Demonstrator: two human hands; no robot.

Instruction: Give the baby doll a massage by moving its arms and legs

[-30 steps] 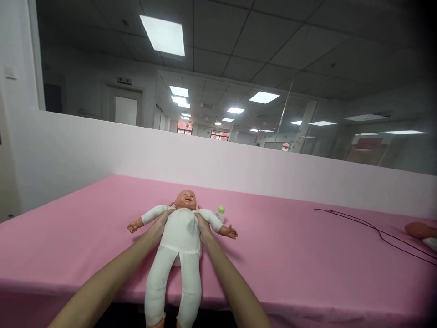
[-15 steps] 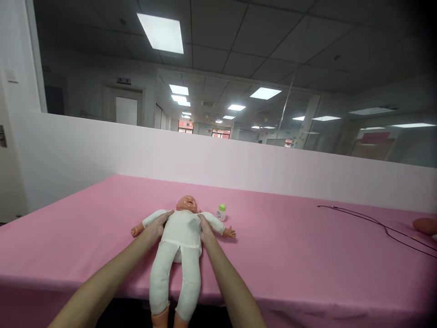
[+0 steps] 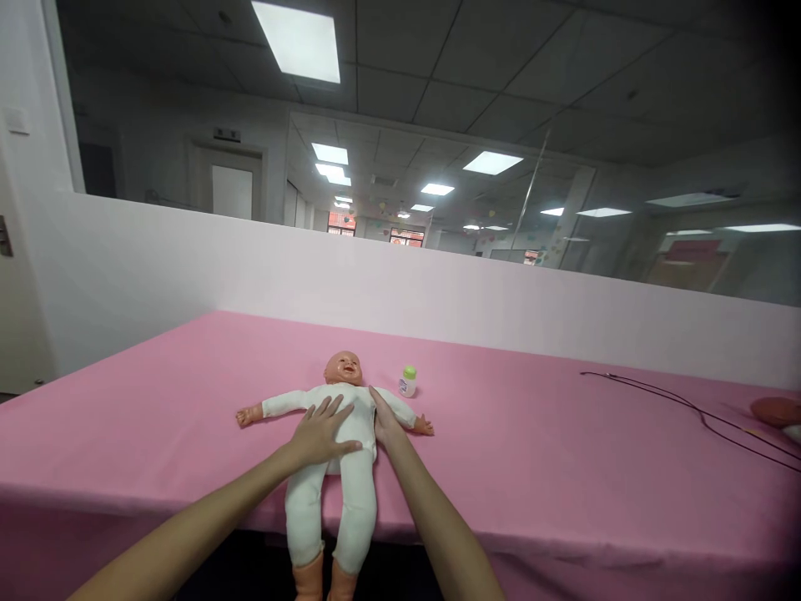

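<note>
A baby doll [image 3: 356, 409] in a white cloth suit lies face up on the pink-covered table, arms spread and lower legs past the front edge. My left hand [image 3: 322, 434] rests open on its belly, fingers apart. Against the doll's side, below the armpit, my right hand [image 3: 386, 421] grips its trunk; some of its fingers are hidden. Just beyond the doll's arm on the right stands a small clear bottle [image 3: 408, 384] with a green cap, touched by neither hand.
Pink cloth [image 3: 531, 451] covers the table. Thin dark cords [image 3: 682, 401] run along its right side, near a brown rounded object [image 3: 776, 411]. A low white wall [image 3: 476, 300] with glass above borders the back. A door [image 3: 18, 317] is at far left.
My left hand has moved from the doll's side onto its belly, with the fingers spread. My right hand stays at the other side. The doll's legs have shifted slightly right.
</note>
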